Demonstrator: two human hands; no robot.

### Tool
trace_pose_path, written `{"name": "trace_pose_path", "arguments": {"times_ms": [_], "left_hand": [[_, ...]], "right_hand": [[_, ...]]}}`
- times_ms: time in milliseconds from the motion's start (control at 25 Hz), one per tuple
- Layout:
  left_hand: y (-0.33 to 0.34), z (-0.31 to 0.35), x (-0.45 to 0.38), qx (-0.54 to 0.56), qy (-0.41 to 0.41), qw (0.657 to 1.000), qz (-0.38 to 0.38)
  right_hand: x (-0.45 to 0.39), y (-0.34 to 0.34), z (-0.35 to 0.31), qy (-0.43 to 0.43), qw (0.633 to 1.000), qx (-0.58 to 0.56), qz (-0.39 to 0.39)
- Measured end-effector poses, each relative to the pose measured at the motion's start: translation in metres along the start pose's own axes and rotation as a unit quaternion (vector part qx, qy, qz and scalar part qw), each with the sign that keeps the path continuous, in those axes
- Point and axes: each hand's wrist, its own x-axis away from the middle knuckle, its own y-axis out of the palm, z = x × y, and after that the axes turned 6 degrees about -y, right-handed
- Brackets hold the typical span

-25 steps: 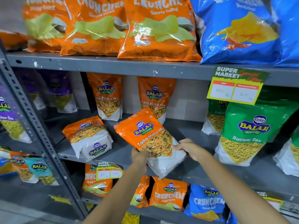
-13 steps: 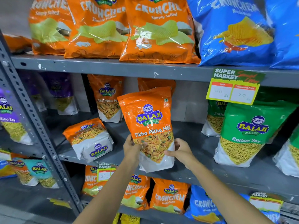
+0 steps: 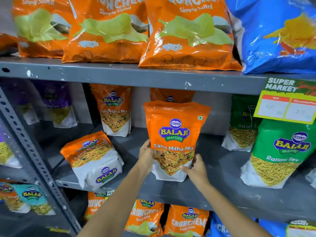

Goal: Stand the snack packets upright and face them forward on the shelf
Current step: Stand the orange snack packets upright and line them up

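Observation:
An orange Tikha Mitha Mix packet [image 3: 174, 134] stands upright with its front toward me on the grey middle shelf [image 3: 213, 190]. My left hand [image 3: 147, 156] grips its lower left edge and my right hand [image 3: 195, 168] grips its lower right corner. A second orange packet [image 3: 93, 159] lies tipped over on its back at the shelf's front left. Another orange packet [image 3: 114, 110] stands upright at the back, and one more [image 3: 171, 95] is mostly hidden behind the held one.
Green Ratlami Sev packets [image 3: 280, 151] stand at the right, purple packets [image 3: 56, 103] at the back left. A yellow price tag [image 3: 285, 103] hangs from the upper shelf edge [image 3: 119, 77], which carries large orange and blue chip bags. A perforated upright post [image 3: 34, 151] bounds the left.
The held packet went from tilted and lifted to upright and facing me, set further back on the shelf. Both hands moved with it and the view came closer.

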Motion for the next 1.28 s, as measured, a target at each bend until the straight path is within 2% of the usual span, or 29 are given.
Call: {"name": "trace_pose_path", "arguments": {"times_ms": [120,240,280,360,520,720,920,1040,1160,1200,1280], "left_hand": [[0.002,0.001,0.005,0.014,-0.011,1.000,0.007],[-0.002,0.012,0.015,0.035,-0.001,0.998,0.049],[-0.006,0.017,0.019,0.033,0.008,0.997,0.070],[-0.019,0.026,0.028,0.012,0.025,0.992,0.122],[-0.053,0.041,0.045,-0.003,0.074,0.979,0.191],[-0.109,0.050,0.058,-0.037,0.104,0.962,0.250],[-0.164,0.053,0.048,-0.082,0.072,0.941,0.321],[-0.195,0.059,0.034,-0.197,0.002,0.910,0.366],[-0.223,0.065,0.022,-0.343,-0.106,0.877,0.320],[-0.232,0.065,0.019,-0.331,-0.134,0.883,0.304],[-0.247,0.064,0.014,-0.202,-0.169,0.934,0.243]], "right_hand": [[0.010,0.002,-0.003,-0.041,0.998,0.035,0.031],[0.024,0.000,-0.015,-0.182,0.964,0.117,0.154],[0.027,0.001,-0.020,-0.228,0.950,0.133,0.169],[0.032,0.007,-0.031,-0.283,0.938,0.142,0.143],[0.044,0.027,-0.049,-0.336,0.929,0.133,0.083],[0.051,0.063,-0.065,-0.355,0.927,0.117,0.038],[0.043,0.113,-0.083,-0.360,0.926,0.106,-0.039],[0.030,0.150,-0.088,-0.333,0.931,0.126,-0.077],[0.014,0.190,-0.090,-0.218,0.953,0.164,-0.131],[0.008,0.202,-0.092,-0.160,0.961,0.167,-0.153],[-0.003,0.222,-0.098,-0.025,0.976,0.116,-0.185]]}}
